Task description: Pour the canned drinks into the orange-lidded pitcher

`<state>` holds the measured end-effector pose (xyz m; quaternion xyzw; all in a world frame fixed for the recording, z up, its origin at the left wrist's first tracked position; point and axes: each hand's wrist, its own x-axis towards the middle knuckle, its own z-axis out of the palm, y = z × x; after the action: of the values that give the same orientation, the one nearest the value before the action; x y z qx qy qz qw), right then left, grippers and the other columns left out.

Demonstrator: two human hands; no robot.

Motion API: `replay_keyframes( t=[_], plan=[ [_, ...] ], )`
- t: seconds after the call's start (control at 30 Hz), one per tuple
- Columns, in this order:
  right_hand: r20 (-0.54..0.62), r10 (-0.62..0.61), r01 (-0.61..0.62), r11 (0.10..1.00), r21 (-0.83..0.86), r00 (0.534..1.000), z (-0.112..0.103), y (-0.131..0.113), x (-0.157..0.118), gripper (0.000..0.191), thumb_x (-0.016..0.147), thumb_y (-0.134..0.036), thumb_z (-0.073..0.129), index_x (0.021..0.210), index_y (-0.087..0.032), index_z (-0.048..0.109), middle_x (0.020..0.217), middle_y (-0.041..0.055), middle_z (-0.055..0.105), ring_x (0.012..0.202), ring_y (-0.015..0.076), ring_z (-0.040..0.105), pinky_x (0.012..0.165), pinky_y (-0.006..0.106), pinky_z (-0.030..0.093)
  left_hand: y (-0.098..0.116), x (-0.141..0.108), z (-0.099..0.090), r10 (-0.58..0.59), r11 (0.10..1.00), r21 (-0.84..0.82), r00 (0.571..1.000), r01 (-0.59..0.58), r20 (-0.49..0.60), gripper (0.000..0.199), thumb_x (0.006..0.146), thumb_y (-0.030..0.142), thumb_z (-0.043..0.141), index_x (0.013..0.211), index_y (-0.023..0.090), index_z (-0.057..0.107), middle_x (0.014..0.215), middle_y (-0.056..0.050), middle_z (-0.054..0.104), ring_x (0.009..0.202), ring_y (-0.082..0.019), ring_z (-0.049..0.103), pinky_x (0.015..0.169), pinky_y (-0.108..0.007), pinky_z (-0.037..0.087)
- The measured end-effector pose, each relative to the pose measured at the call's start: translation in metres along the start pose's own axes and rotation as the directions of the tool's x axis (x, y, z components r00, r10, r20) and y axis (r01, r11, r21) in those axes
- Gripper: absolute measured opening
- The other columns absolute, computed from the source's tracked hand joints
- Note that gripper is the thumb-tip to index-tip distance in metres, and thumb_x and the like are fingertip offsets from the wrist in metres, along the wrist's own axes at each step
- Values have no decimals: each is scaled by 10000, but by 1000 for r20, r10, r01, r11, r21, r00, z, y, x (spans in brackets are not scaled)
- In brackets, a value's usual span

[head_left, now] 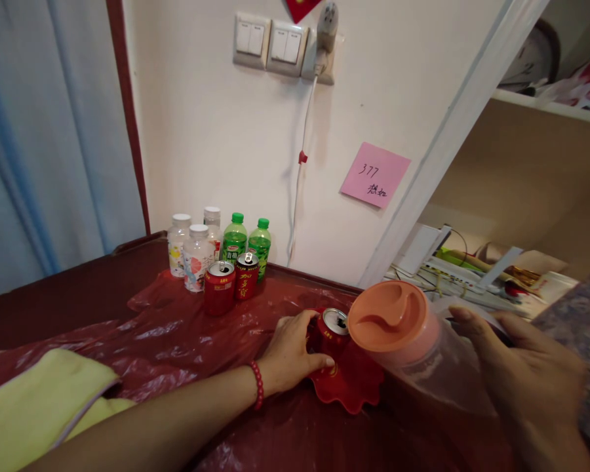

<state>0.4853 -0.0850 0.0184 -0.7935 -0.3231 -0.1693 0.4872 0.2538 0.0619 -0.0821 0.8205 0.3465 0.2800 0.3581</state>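
Note:
My left hand [295, 351] is wrapped round a red drink can [330, 334] with an opened top. The can stands on a red scalloped mat or dish [349, 383]; I cannot tell which. By its handle, my right hand [526, 373] grips a clear pitcher [437, 367] with an orange lid [388, 316]. The pitcher is tilted to the left, its lid edge close beside the can's opening. Whether liquid passes between them cannot be made out. My right fingers partly hide the handle.
Behind on the left stand two more cans [219, 288], several white-capped bottles [196, 259] and two green bottles [235, 237]. A yellow cloth [44, 400] lies front left on the red plastic sheet [177, 341]. A white cord [297, 196] hangs down the wall. Shelves [550, 108] hold items at right.

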Motion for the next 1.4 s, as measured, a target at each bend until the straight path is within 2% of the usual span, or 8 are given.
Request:
replay_keyframes(
  t=[0.2,0.4,0.87,1.03,1.2,1.4],
  plan=[
    [30,48,-48,999,22,998,-2,6,6,539,624,-750,681,794,-243,740,507,-49,457,571,180,429,477,271,342,-1,0,1,-6,1000,2,1000,6,1,777,659,355,872,1349,212,544,1325,-88,644,1199,-334,539,1027,-439,422],
    [34,79,-80,997,16,996,-3,5,7,506,597,-739,688,729,-250,704,496,-55,395,577,176,425,497,274,337,-4,0,2,3,1000,-2,1000,-3,-9,763,657,357,873,1335,217,550,1328,-84,641,1211,-335,539,1024,-431,426],
    [7,73,-73,996,57,997,-3,-5,3,468,605,-698,678,731,-247,698,515,-53,390,595,182,425,512,280,331,-5,0,3,2,1000,-4,1000,-2,-12,754,667,356,864,1339,227,546,1320,-76,643,1202,-328,538,1020,-428,425],
    [-5,66,-66,998,10,998,-4,-9,0,476,610,-711,643,697,-244,676,516,-46,414,610,189,441,510,276,343,-4,-1,2,3,1000,1,1000,-3,-13,751,663,357,865,1332,232,547,1319,-75,645,1203,-325,544,1021,-423,427],
    [-18,2,-2,1000,1,1000,-5,-9,-1,467,669,-704,654,692,-238,659,535,-49,407,612,179,437,519,267,344,-4,-1,2,4,1000,5,1000,-4,-12,754,664,372,866,1332,228,547,1320,-81,646,1204,-330,546,1021,-431,431],
    [23,93,-93,996,-4,995,-6,-6,5,494,589,-718,677,712,-240,699,504,-42,456,619,197,469,501,270,361,-4,0,2,13,1000,1,1000,-13,-18,744,664,367,868,1324,235,551,1320,-73,648,1203,-328,547,1023,-426,426]
  ],
)
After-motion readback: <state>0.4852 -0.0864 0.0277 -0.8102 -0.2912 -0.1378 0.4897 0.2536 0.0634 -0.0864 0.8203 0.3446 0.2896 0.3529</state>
